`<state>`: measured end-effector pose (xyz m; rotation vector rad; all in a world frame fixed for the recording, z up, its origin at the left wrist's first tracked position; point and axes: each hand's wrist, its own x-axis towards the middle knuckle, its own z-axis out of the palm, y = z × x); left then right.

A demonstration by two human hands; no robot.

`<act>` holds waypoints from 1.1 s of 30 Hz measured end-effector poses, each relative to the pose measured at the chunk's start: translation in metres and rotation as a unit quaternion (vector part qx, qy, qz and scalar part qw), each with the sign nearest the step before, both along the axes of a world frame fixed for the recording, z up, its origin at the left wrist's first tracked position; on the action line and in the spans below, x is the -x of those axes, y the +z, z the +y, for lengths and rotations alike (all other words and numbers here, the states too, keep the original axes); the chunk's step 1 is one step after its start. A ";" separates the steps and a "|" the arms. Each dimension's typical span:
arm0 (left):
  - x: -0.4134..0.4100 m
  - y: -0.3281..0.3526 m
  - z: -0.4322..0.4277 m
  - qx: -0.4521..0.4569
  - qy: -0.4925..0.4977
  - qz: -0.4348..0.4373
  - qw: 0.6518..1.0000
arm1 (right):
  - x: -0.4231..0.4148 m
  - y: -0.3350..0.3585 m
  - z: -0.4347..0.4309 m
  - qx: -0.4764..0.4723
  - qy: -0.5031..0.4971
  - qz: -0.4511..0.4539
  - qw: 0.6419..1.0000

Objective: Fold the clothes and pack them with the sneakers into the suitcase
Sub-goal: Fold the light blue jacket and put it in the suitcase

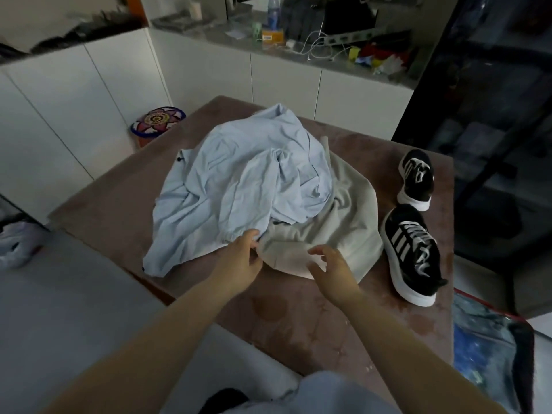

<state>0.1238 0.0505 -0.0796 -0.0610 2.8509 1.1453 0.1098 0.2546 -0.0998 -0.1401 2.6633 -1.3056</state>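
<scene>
left hand [243, 259] pinches the near edge of the light blue shirt [239, 180] | right hand [333, 271] loose, holds nothing, just over the grey garment [343, 222] | shirt lies crumpled on the grey garment, mid counter [119, 210] | two black sneakers [412, 249] stand right of the pile on the counter

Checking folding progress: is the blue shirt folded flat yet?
No: the blue shirt lies crumpled in a heap over the grey garment on the table.
</scene>
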 end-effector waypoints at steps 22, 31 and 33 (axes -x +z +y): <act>0.201 0.011 -0.016 0.149 -0.315 0.071 0.935 | 0.141 -0.008 -0.061 -0.266 -0.117 0.096 0.952; 0.215 0.023 0.021 0.234 -0.343 0.060 0.908 | 0.134 0.010 -0.053 -0.195 -0.147 0.207 0.947; 0.211 0.028 0.029 0.269 -0.344 0.054 0.898 | 0.128 0.012 -0.046 -0.167 -0.149 0.210 0.952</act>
